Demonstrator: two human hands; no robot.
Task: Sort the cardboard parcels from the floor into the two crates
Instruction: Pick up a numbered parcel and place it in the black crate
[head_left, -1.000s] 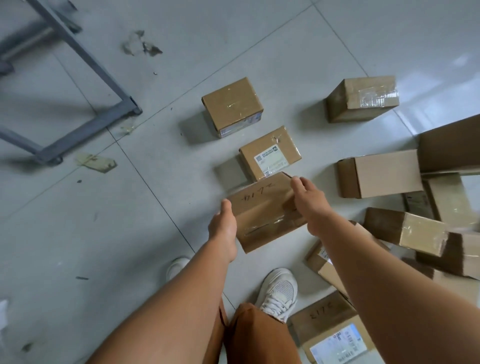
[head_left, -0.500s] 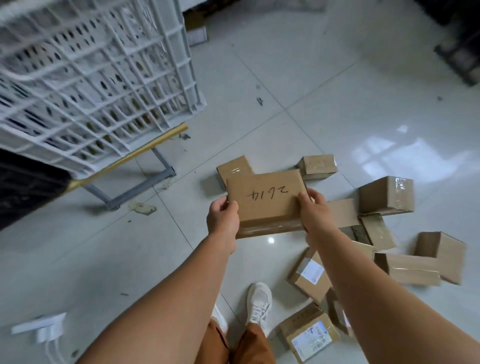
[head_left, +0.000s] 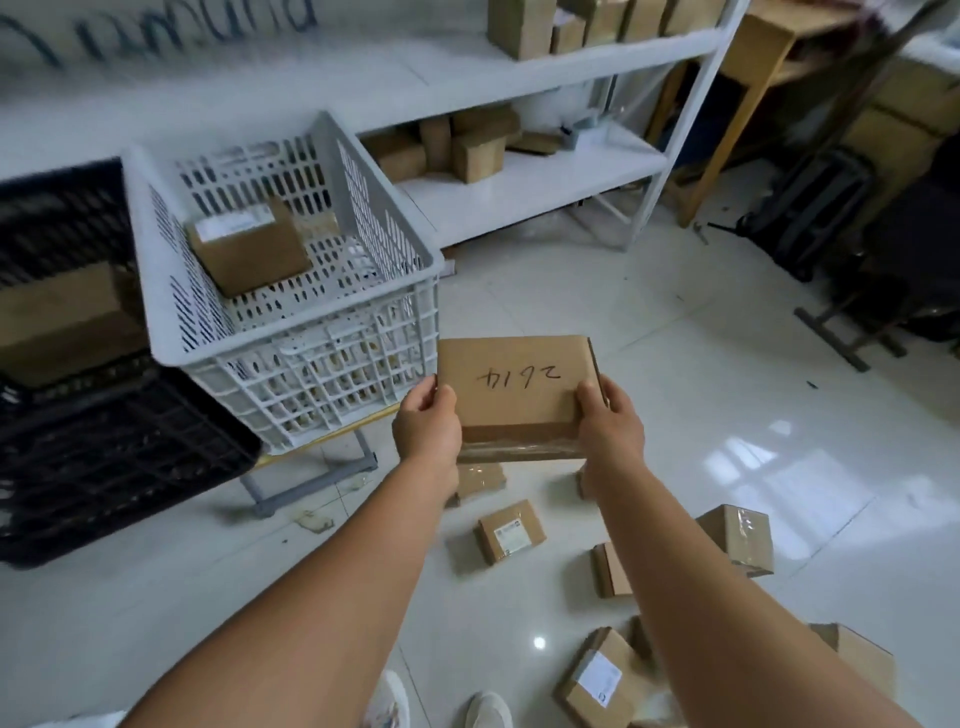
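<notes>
Both hands clamped on one parcel (head_left: 514, 387): left hand (head_left: 427, 427) pinching its left edge, right hand (head_left: 609, 423) its right edge, thumbs on the top face. Parcel held level in the air, well above the floor (head_left: 727, 415), hand-written marking up and reading upside down from here. Just left of it, the near right corner of the white crate (head_left: 332, 358), raised on a low stand; one box (head_left: 249, 247) already inside, against the far left wall. Further left, touching the white one, a black crate (head_left: 104, 457) with another box (head_left: 62, 322) in it.

Step in hand, as judged: carrying a picked parcel to a crate, choice of crate apparently resting on the marking. Next move: a lift up and leftward over the near rim, then a release inside. Which crate suits this marking, impossible to tell.

More parcels scattered on the floor below and to the right, among them a labelled one (head_left: 511, 531). Shelves (head_left: 519, 182) with boxes behind.
</notes>
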